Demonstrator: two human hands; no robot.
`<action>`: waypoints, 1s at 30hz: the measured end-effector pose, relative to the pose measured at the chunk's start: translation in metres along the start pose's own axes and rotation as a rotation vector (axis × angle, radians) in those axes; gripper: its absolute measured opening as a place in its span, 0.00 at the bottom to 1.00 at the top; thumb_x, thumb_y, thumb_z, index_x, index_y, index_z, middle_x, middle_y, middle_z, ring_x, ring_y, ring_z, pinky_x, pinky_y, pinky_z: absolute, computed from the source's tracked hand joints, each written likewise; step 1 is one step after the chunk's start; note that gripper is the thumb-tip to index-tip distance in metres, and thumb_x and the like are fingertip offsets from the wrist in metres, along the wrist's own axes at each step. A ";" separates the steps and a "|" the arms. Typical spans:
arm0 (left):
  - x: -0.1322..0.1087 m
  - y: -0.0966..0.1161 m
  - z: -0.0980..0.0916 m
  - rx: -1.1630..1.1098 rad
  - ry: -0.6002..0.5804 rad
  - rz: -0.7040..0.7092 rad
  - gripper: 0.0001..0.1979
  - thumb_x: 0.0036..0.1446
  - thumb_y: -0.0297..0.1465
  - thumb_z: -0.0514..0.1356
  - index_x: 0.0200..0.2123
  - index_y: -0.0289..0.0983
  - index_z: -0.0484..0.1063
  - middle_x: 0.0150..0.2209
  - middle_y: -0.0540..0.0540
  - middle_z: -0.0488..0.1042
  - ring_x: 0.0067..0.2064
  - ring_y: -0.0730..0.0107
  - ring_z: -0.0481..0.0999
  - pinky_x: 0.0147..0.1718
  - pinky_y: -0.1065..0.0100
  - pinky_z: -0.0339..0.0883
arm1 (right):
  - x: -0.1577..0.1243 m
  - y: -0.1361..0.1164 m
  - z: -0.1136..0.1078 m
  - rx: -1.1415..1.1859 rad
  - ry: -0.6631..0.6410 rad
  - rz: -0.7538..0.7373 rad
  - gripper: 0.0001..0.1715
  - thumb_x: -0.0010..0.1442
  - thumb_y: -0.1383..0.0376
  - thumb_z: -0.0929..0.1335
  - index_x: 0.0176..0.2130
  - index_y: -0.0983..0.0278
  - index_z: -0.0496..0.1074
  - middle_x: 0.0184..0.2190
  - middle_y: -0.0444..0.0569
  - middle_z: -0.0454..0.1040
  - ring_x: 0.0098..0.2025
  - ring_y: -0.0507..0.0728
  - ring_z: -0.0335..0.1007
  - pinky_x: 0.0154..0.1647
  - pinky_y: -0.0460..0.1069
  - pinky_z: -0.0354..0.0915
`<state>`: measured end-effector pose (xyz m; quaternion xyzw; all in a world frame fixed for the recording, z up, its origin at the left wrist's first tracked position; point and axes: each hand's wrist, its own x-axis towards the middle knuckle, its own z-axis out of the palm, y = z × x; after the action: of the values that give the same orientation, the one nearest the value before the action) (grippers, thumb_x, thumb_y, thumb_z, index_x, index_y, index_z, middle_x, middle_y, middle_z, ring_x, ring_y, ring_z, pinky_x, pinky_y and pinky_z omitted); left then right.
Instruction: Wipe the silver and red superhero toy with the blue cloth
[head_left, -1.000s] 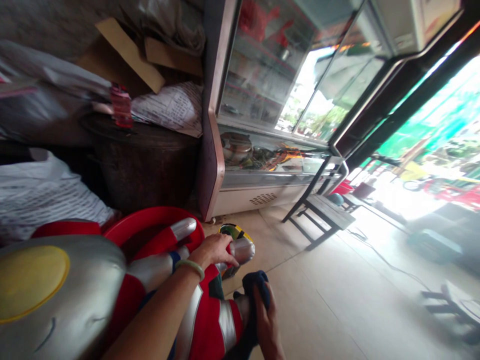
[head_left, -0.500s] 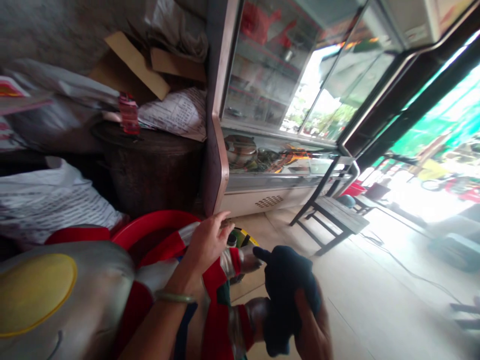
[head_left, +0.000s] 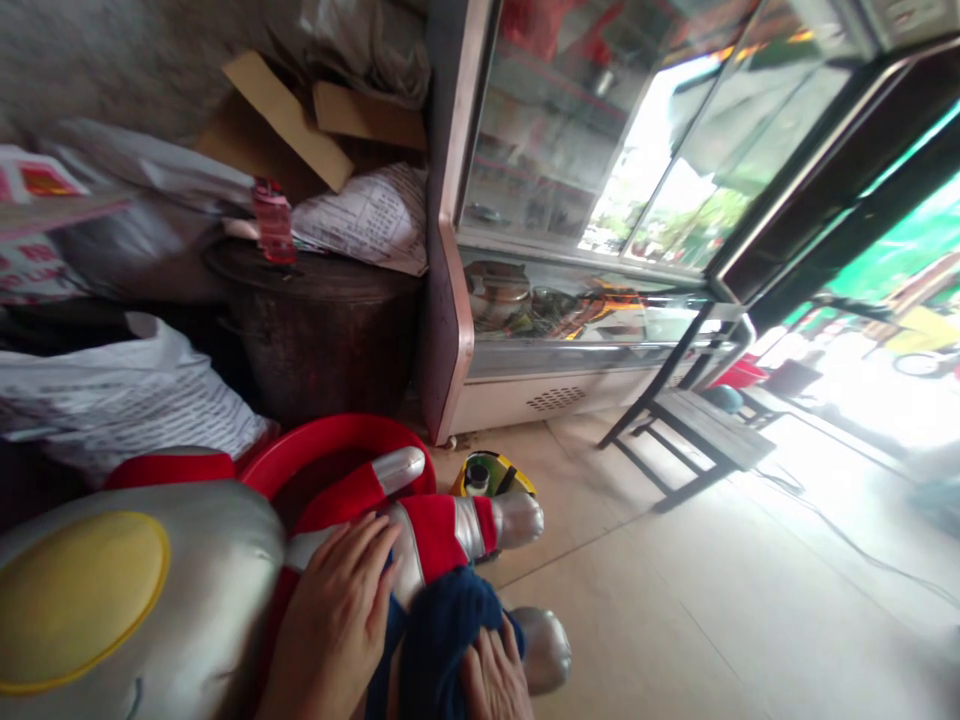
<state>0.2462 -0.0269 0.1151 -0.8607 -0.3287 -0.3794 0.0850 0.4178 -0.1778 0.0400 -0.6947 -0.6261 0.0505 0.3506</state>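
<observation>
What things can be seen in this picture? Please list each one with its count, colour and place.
Figure: one, red and silver, large, lower left.
Cloth: one, dark blue, on the figure, under the right hand.
Basin: one, red, behind the figure.
Barrel: one, dark brown, left of the display case.
Display case: one, glass-fronted, centre.
Bench: one, dark, on the floor at right.
Round object: one, yellow, on the floor.
Left hand: flat on the figure.
Right hand: on the cloth.

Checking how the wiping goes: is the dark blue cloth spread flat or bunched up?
Bunched up: the dark blue cloth sits in a rumpled heap under the right hand, against the figure's red-and-silver arm.
</observation>
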 end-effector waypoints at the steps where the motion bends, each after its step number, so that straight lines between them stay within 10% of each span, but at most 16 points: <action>1: -0.001 -0.001 0.002 0.016 -0.007 0.011 0.16 0.74 0.30 0.47 0.56 0.36 0.71 0.51 0.41 0.83 0.50 0.56 0.84 0.45 0.49 0.84 | -0.001 0.003 0.009 -0.060 -0.008 -0.067 0.24 0.67 0.46 0.70 0.54 0.58 0.80 0.49 0.58 0.83 0.53 0.73 0.80 0.62 0.71 0.69; 5: 0.000 -0.004 0.005 0.006 -0.013 0.005 0.16 0.73 0.28 0.48 0.54 0.36 0.72 0.51 0.42 0.83 0.50 0.57 0.84 0.46 0.49 0.84 | -0.004 0.014 0.033 -0.171 0.048 -0.163 0.44 0.55 0.36 0.74 0.57 0.62 0.76 0.52 0.64 0.81 0.54 0.78 0.79 0.60 0.74 0.70; 8: -0.001 -0.004 0.003 0.015 -0.008 0.010 0.16 0.72 0.27 0.48 0.56 0.36 0.71 0.51 0.42 0.83 0.51 0.58 0.84 0.46 0.50 0.84 | -0.002 0.018 0.037 -0.179 0.086 -0.097 0.40 0.57 0.39 0.75 0.59 0.59 0.76 0.53 0.61 0.82 0.55 0.79 0.79 0.61 0.75 0.71; 16: -0.011 0.000 0.004 -0.027 -0.038 -0.062 0.21 0.72 0.26 0.47 0.65 0.34 0.64 0.59 0.40 0.79 0.58 0.60 0.80 0.53 0.53 0.81 | 0.060 0.014 -0.014 0.081 0.295 0.298 0.44 0.65 0.39 0.69 0.68 0.61 0.68 0.58 0.59 0.80 0.61 0.74 0.76 0.53 0.61 0.78; 23: -0.007 0.003 0.009 0.038 0.018 -0.100 0.21 0.73 0.26 0.46 0.65 0.29 0.61 0.57 0.35 0.79 0.55 0.60 0.82 0.50 0.57 0.83 | 0.136 -0.039 -0.012 -0.016 -0.146 -0.138 0.19 0.70 0.54 0.68 0.55 0.59 0.73 0.51 0.54 0.81 0.55 0.69 0.77 0.63 0.68 0.65; 30: -0.010 0.006 0.005 -0.037 -0.001 -0.186 0.22 0.72 0.25 0.49 0.67 0.33 0.60 0.59 0.39 0.79 0.58 0.60 0.81 0.54 0.54 0.81 | 0.130 -0.024 0.010 0.107 0.011 -0.202 0.18 0.70 0.59 0.66 0.56 0.59 0.73 0.50 0.54 0.83 0.53 0.67 0.80 0.61 0.64 0.67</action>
<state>0.2483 -0.0342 0.1052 -0.8282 -0.4002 -0.3910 0.0333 0.4199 -0.0570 0.0940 -0.6084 -0.6874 0.0444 0.3942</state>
